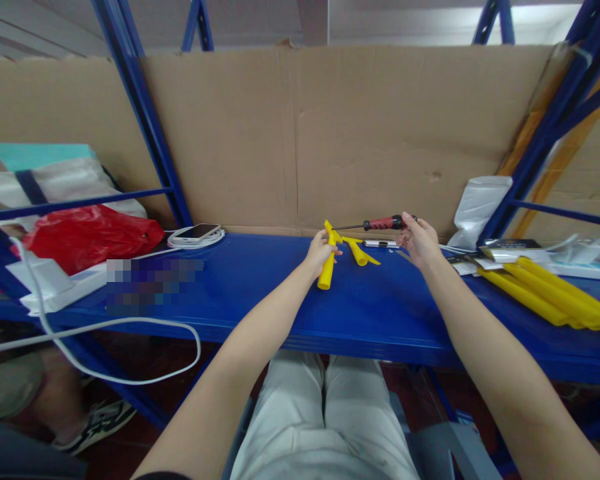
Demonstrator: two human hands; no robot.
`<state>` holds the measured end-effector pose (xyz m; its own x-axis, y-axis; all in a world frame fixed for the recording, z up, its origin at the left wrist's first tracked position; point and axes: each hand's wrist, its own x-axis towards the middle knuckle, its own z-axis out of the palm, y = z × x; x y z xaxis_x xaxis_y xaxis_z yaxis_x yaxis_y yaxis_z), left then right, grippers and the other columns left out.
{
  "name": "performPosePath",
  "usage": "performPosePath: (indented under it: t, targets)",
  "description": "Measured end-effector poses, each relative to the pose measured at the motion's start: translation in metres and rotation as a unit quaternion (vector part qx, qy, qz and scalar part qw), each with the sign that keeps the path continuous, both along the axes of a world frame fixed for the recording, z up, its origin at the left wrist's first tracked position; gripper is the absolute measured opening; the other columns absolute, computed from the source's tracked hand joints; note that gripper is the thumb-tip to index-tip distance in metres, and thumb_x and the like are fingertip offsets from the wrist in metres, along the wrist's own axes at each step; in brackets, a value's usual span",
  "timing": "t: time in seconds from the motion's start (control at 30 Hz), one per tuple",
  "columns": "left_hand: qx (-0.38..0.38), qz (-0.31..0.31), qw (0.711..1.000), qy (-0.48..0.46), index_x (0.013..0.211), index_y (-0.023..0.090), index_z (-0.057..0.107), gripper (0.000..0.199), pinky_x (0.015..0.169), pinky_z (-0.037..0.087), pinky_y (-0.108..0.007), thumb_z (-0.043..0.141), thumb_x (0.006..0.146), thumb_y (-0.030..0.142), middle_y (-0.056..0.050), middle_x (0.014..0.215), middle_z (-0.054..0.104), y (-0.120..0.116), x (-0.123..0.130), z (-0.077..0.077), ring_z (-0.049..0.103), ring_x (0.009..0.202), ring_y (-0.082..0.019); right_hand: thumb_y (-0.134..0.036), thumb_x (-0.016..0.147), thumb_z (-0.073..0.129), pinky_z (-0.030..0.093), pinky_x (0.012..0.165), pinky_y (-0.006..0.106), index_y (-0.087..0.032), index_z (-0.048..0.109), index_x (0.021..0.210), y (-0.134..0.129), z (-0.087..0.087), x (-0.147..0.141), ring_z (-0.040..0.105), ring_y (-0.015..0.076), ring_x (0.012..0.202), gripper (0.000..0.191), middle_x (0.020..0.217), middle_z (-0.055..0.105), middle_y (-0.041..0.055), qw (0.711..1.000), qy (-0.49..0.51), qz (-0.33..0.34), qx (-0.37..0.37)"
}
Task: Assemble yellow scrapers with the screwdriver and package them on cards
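My left hand [321, 252] is closed around a yellow plastic part [325, 275] with a tubular handle, held upright above the blue shelf. In my right hand [419, 240] is a screwdriver [384, 223] with a red and black handle, gripped at its rear end. Its thin shaft points left and reaches the upper end of the yellow part; whether the tip touches a screw is too small to tell. Just right of my left hand, a second yellow part [360, 255] lies on the shelf. Behind it sits a small white and black item [381, 244].
Several yellow tubes [550, 293] lie at the right, near a white pouch [480, 207]. A phone [198, 231] rests on a coiled white cable at the back left. Further left are a red plastic bag [93, 233] and a white power strip [70, 290]. Cardboard [350, 133] stands behind.
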<state>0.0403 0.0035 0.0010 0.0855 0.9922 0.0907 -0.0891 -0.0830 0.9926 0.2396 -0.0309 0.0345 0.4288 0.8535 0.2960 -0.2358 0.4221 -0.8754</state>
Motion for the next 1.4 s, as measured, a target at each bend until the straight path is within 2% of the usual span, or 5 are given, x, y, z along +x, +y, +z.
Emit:
performPosePath:
  t: [0.27, 0.47, 0.7, 1.03, 1.4]
  targets:
    - [0.032, 0.001, 0.998, 0.057, 0.131, 0.028, 0.042, 0.064, 0.039, 0.037, -0.012, 0.053, 0.075, 0.001, -0.010, 0.129, 0.053, -0.002, 0.002, -0.004, 0.064, 0.061, -0.006, -0.033, 0.070, 0.074, 0.033, 0.030, 0.018, -0.021, 0.044, 0.066, 0.005, -0.003, 0.004, 0.033, 0.0054, 0.029, 0.033, 0.037, 0.032, -0.0122, 0.999, 0.032, -0.023, -0.021]
    - [0.036, 0.006, 0.997, 0.068, 0.133, 0.023, 0.040, 0.065, 0.038, 0.036, -0.015, 0.049, 0.074, -0.003, -0.013, 0.126, 0.054, -0.004, 0.003, -0.003, 0.060, 0.055, -0.005, -0.028, 0.079, 0.063, 0.032, 0.028, 0.017, -0.022, 0.043, 0.067, 0.004, -0.005, 0.001, 0.031, 0.0065, 0.027, 0.023, 0.034, 0.029, -0.0121, 0.993, 0.035, -0.047, -0.104]
    - [0.032, 0.022, 0.997, 0.073, 0.130, 0.026, 0.043, 0.065, 0.039, 0.036, -0.013, 0.051, 0.072, -0.003, -0.010, 0.124, 0.055, -0.002, 0.002, -0.004, 0.062, 0.058, -0.007, -0.032, 0.080, 0.064, 0.031, 0.026, 0.017, -0.021, 0.043, 0.065, 0.007, -0.013, -0.002, 0.032, 0.0065, 0.026, 0.027, 0.033, 0.031, -0.0113, 0.990, 0.028, -0.058, -0.129]
    - [0.013, 0.048, 0.995, 0.090, 0.131, 0.025, 0.042, 0.067, 0.039, 0.036, -0.015, 0.049, 0.071, -0.003, -0.009, 0.115, 0.059, -0.001, 0.002, -0.006, 0.061, 0.058, -0.008, -0.040, 0.069, 0.076, 0.034, 0.031, 0.018, -0.021, 0.044, 0.068, 0.010, -0.020, -0.006, 0.040, 0.0074, 0.031, 0.037, 0.038, 0.036, -0.0114, 0.997, -0.002, 0.003, -0.080]
    - [0.034, 0.029, 0.995, 0.090, 0.132, 0.024, 0.042, 0.067, 0.039, 0.038, -0.016, 0.048, 0.071, -0.004, -0.010, 0.118, 0.058, -0.003, 0.001, -0.005, 0.061, 0.059, -0.009, -0.046, 0.066, 0.077, 0.031, 0.031, 0.017, -0.022, 0.038, 0.066, 0.007, -0.012, -0.005, 0.035, 0.0053, 0.032, 0.046, 0.038, 0.032, -0.0123, 0.998, 0.033, -0.001, -0.050]
